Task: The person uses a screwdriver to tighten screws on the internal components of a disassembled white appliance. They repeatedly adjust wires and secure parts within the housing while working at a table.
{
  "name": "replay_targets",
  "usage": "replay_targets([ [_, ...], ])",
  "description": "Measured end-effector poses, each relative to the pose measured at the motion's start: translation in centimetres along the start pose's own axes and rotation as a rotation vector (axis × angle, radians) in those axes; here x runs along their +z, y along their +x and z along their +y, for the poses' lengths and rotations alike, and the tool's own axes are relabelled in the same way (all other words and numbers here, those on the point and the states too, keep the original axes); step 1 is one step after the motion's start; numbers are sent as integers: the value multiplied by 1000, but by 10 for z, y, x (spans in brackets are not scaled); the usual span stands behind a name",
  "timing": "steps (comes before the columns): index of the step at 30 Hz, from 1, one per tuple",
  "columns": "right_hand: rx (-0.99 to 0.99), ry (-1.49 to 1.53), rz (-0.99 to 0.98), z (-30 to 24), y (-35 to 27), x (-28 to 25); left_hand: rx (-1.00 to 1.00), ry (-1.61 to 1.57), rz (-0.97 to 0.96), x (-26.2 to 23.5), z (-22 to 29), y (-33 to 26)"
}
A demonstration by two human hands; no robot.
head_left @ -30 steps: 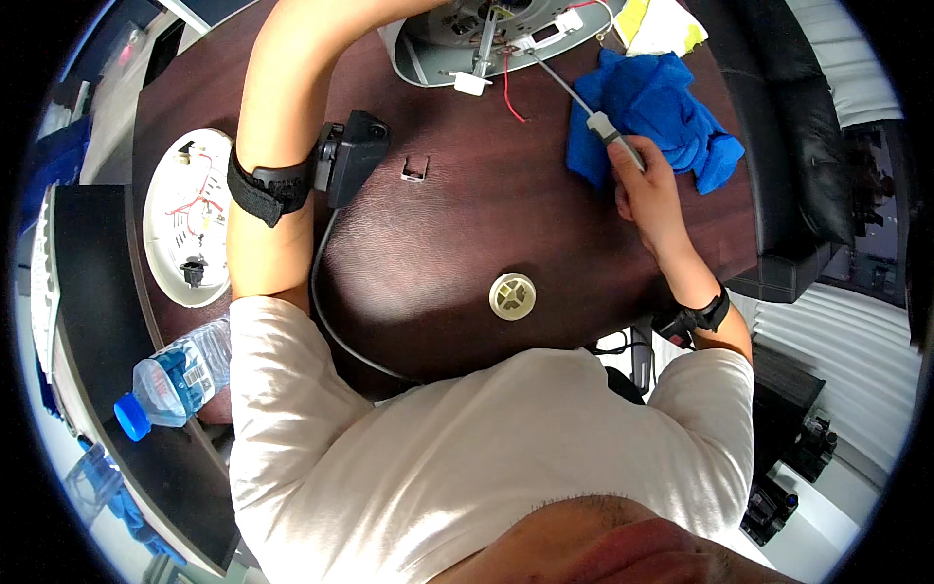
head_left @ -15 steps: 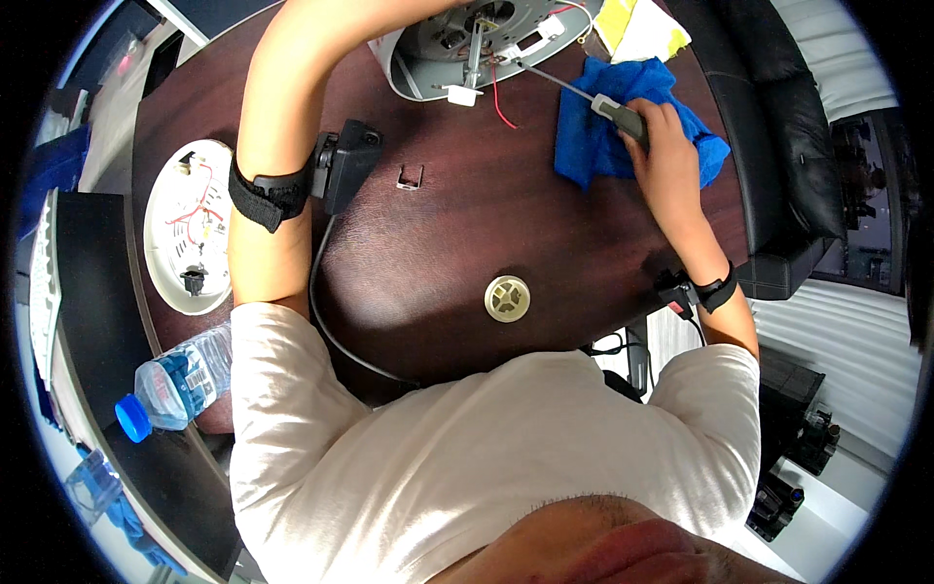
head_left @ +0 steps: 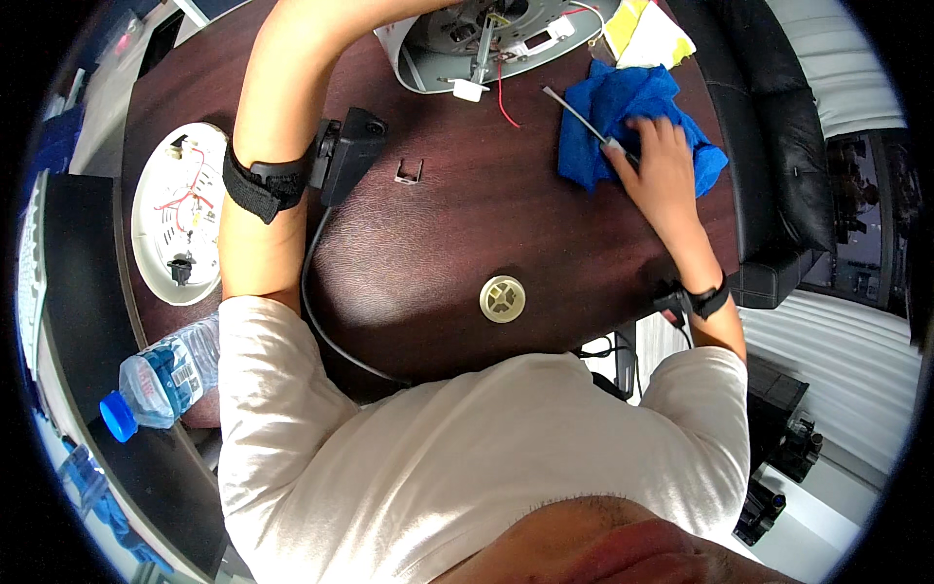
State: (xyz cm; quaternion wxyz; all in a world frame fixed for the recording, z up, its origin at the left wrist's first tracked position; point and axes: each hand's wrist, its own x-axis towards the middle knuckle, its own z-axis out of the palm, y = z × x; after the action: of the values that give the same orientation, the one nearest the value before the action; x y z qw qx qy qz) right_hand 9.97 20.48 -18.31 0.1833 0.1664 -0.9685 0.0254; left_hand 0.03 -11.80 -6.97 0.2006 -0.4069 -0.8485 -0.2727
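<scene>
Right hand (head_left: 657,165): fingers curled around a screwdriver (head_left: 584,119), handle in the fist, thin shaft pointing up-left. Hand and tool lie over a blue cloth (head_left: 623,112) at the far right of the table (head_left: 467,234).

Left hand: out of view past the top edge; only the forearm shows, reaching to the fixture (head_left: 506,39). Grip cannot be told. Forearm carries a black strap (head_left: 263,185) with a black box (head_left: 348,156) and a cable running back to the body.

Fixture: grey round base, top centre, with white connector and red wire, just beside the cloth.

Yellow paper (head_left: 647,34): behind the cloth.

Metal clip (head_left: 409,173): mid-table, apart from both arms.

Round grille disc (head_left: 503,299): near table edge.

White round plate with wires (head_left: 180,224): left of the forearm.

1 water bottle (head_left: 161,375), blue cap: lower left.
</scene>
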Motion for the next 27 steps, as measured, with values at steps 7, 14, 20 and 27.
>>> replay_targets([
  [7,-76,124,160,-40,85,61,-4,6,6,0,2,-2],
  [14,-133,-18,134,-44,103,87,-13,-19,37,5,-6,0],
  [20,-68,35,61,-47,102,86,43,-91,61,5,-7,-4],
  [27,-115,-52,120,-53,100,91,29,-14,45,7,-8,0],
])
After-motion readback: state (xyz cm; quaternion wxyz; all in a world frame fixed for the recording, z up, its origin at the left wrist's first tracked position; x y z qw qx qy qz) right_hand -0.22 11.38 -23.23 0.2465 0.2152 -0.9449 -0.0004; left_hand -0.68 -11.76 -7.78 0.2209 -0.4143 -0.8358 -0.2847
